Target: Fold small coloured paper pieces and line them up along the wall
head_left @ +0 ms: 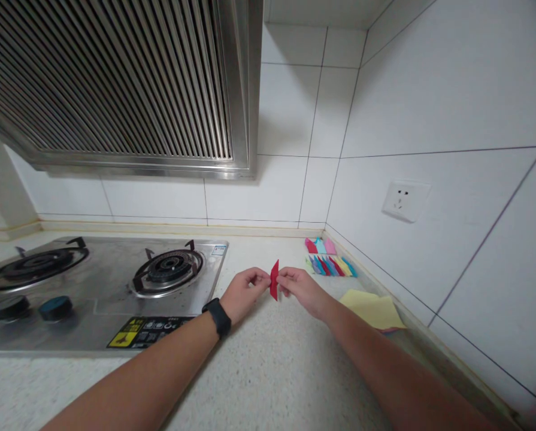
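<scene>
A small piece of folded red paper (pixel 274 280), pointed at its top and bottom, is held just above the countertop. My left hand (pixel 245 292) pinches its left side between thumb and fingers; a black watch (pixel 217 317) is on that wrist. From the other side, my right hand (pixel 304 290) grips the paper's right edge with closed fingers. Beyond the right hand lies a row of folded coloured paper pieces (pixel 331 266), with a few more folded pieces (pixel 320 246) behind it. Yellow paper sheets (pixel 372 308) lie partly behind my right forearm.
A steel gas stove (pixel 101 305) with two burners fills the left of the counter (pixel 259 365). Low above it hangs a range hood (pixel 243 120). White tiled walls meet in the back right corner. A power socket (pixel 406 200) is on the right wall.
</scene>
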`<move>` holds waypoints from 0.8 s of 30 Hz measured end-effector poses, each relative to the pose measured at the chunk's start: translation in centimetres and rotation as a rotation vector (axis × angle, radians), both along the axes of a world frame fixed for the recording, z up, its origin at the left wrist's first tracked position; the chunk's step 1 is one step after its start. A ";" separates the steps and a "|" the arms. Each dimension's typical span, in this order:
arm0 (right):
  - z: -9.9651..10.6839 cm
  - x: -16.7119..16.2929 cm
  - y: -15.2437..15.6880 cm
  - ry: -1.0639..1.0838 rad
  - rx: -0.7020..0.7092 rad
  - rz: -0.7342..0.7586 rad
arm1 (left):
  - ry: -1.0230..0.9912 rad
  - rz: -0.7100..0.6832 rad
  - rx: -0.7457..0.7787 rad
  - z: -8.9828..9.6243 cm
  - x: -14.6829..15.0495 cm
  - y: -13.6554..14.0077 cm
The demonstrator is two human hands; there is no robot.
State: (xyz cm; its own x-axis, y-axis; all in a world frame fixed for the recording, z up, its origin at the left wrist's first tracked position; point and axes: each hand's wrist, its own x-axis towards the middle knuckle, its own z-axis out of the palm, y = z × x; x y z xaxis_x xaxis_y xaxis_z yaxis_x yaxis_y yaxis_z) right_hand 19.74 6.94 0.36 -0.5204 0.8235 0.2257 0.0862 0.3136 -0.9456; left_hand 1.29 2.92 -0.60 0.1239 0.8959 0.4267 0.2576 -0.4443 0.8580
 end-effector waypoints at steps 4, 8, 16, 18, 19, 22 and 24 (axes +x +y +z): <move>0.1 0.1 -0.1 0.007 -0.018 0.045 | -0.004 -0.013 0.017 0.3 0.2 -0.4; -0.3 0.3 0.2 -0.023 0.004 0.081 | -0.028 -0.038 0.034 0.2 0.2 -0.5; -0.7 0.5 0.5 -0.070 0.047 0.087 | -0.004 -0.040 0.035 -0.3 0.2 -0.2; -0.7 0.4 0.4 -0.070 0.045 0.079 | 0.020 -0.014 0.045 -0.3 0.3 -0.2; -0.6 0.4 0.3 -0.070 0.043 0.076 | 0.034 0.002 0.052 -0.3 0.3 -0.2; -0.6 0.2 0.2 -0.060 0.039 0.063 | 0.071 0.058 0.077 -0.4 0.4 -0.2; -0.6 0.1 0.3 -0.049 0.029 0.047 | 0.074 0.076 0.067 -0.5 0.4 -0.1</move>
